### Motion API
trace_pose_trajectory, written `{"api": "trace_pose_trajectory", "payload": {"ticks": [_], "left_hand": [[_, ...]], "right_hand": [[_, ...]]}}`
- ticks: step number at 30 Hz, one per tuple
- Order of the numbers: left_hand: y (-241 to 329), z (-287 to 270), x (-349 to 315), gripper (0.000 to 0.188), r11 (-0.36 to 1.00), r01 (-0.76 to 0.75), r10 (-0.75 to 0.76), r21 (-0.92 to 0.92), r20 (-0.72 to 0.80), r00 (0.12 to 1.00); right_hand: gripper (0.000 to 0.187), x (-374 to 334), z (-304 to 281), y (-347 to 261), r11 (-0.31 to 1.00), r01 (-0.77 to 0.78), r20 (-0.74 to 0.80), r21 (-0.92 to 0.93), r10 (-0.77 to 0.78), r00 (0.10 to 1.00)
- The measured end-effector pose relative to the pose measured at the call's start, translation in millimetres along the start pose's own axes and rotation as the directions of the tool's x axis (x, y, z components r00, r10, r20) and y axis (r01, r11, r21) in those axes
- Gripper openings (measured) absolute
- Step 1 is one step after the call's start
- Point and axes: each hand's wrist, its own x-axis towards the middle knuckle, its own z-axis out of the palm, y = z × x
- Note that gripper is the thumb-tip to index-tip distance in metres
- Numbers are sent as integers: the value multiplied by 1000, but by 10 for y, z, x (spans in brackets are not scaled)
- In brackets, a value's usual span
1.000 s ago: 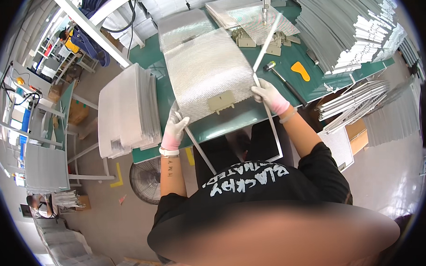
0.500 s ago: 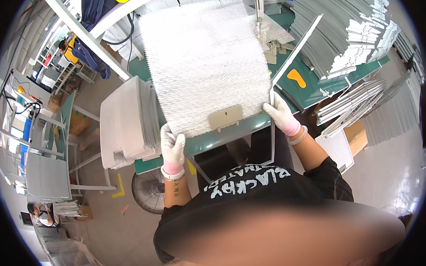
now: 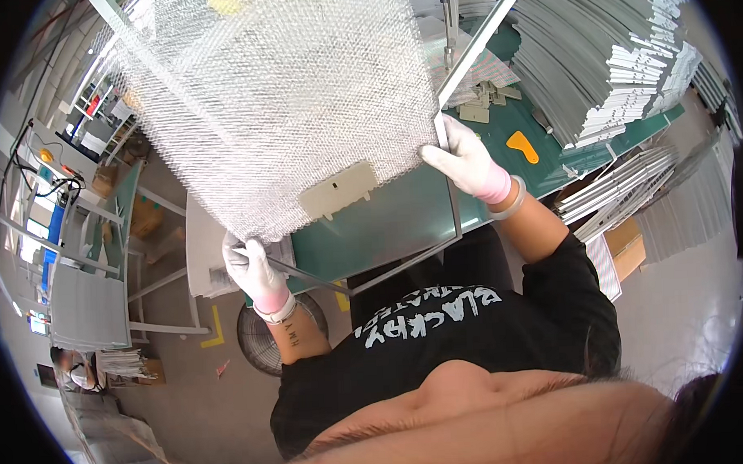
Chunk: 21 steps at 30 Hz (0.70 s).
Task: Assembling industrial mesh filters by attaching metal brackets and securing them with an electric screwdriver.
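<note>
Both gloved hands hold up a silvery expanded-mesh sheet [image 3: 277,104], tilted and partly see-through. My left hand [image 3: 254,271] is closed at its lower left corner, thumb against the mesh. My right hand [image 3: 465,159] grips the lower right corner, thumb on the near face and fingers behind. A flat beige plate [image 3: 337,191] with small tabs sits on the mesh near its lower edge. Thin metal frame strips [image 3: 405,262] run between my hands below the sheet, and another strip [image 3: 481,44] rises from my right hand. How the strips join the mesh is unclear.
A green-topped table [image 3: 363,232] lies beneath. On it are an orange scraper [image 3: 522,146], loose beige plates [image 3: 475,111] and a tall stack of grey strips [image 3: 578,53]. Stacked sheets [image 3: 204,254] stand at left, partly covered; a floor fan [image 3: 265,342] is below.
The mesh sheet has moved left and tilted, and background now shows through it. Both hands have shifted left with it, and the frame strips moved too.
</note>
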Motion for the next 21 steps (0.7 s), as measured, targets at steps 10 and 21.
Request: {"api": "trace_pose_trajectory", "payload": {"ticks": [10,21], "left_hand": [[-31,275,451,40,977,-127,160,-169,199,967],[-167,854,677,37,986,-141,150,-89,108,983]], "right_hand": [[51,167,-250,-35,994,107,-79,6,-106,991],[35,179,-274,-76,986,160,-261,51,-142,955]]}}
